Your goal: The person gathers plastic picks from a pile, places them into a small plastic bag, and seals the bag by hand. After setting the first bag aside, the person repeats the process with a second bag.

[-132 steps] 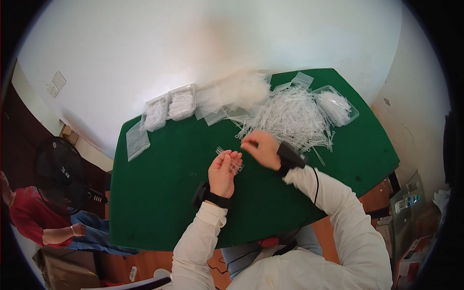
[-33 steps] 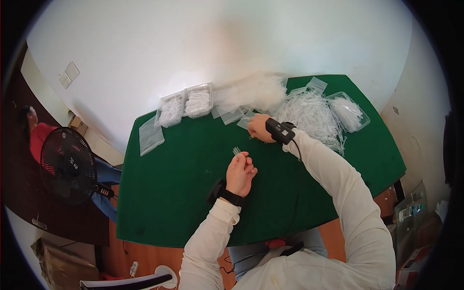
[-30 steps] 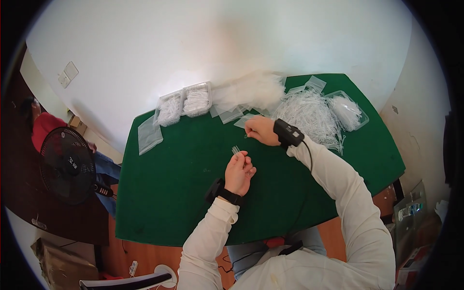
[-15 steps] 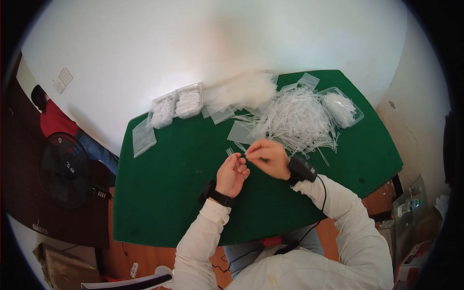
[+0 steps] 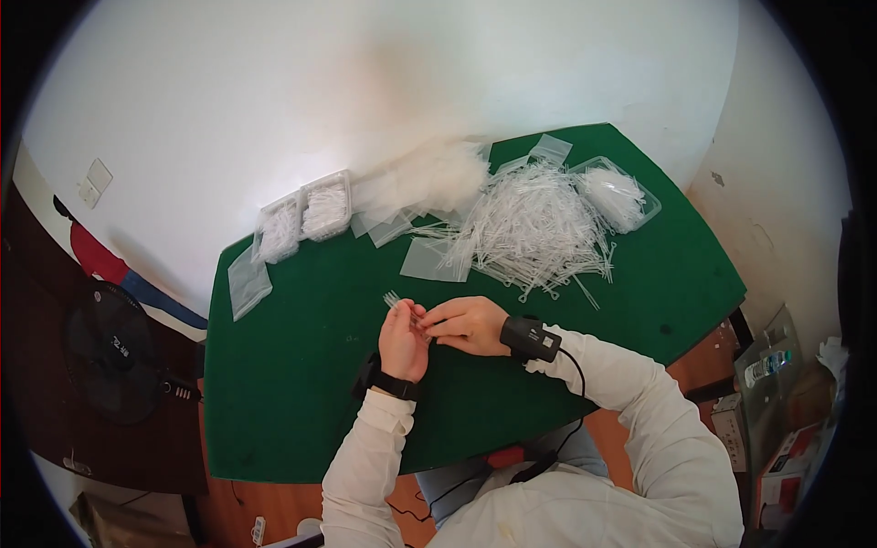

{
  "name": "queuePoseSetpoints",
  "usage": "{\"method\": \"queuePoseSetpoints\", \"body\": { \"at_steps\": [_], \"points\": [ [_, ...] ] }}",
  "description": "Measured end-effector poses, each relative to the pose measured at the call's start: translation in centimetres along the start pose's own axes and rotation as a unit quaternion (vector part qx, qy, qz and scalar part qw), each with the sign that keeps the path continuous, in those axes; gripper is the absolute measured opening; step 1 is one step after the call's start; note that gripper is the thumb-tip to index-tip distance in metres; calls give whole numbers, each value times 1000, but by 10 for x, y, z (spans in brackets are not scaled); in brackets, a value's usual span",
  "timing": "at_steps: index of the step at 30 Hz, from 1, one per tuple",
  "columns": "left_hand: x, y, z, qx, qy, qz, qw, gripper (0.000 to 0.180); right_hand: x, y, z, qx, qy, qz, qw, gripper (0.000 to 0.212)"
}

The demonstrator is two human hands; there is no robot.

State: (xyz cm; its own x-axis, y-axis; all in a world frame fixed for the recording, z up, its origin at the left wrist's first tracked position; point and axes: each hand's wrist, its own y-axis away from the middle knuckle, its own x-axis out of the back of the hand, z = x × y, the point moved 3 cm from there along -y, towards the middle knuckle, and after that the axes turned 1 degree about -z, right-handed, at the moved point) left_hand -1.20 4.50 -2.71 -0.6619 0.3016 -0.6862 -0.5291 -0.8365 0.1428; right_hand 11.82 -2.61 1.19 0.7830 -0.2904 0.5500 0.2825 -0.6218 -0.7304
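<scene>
My left hand (image 5: 403, 345) is closed round several thin clear plastic sticks (image 5: 392, 299), whose tips poke out above the fingers. My right hand (image 5: 473, 325) meets it from the right, thumb and fingers pinched on the lower part of these sticks; the exact grip is partly hidden. Beyond the hands lies a big loose pile of similar clear sticks (image 5: 539, 224), some with small ring-shaped ends. A flat clear bag (image 5: 429, 260) lies at the pile's left edge, just past my hands.
Two clear trays (image 5: 327, 205) of short white-looking pieces stand at the far left; another filled tray (image 5: 654, 210) is right of the pile. A heap of clear bags (image 5: 434, 173) lies against the wall, a single bag (image 5: 248, 281) at left. Beyond the green table (image 5: 301, 393) is a black fan (image 5: 114, 352).
Both hands have come lower and a little left, nearer to me. My right hand has moved from above the left hand's fingertips to against its palm side. The view has shifted slightly.
</scene>
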Motion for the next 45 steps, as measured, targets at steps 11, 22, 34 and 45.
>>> {"method": "queuePoseSetpoints", "body": {
  "at_steps": [11,22,34,45],
  "points": [
    [-7,1,0,-31,-67,-18,997,16,125,29,40,-166,262,100,946,10],
    [-17,10,2,61,-15,-34,997,18,112,26,37,-194,362,9,912,15],
    [-16,11,0,109,14,-56,992,17,99,25,38,-208,405,12,890,10],
    [-14,3,-3,83,-3,-76,994,21,101,17,25,-130,407,37,903,17]
  ]
}}
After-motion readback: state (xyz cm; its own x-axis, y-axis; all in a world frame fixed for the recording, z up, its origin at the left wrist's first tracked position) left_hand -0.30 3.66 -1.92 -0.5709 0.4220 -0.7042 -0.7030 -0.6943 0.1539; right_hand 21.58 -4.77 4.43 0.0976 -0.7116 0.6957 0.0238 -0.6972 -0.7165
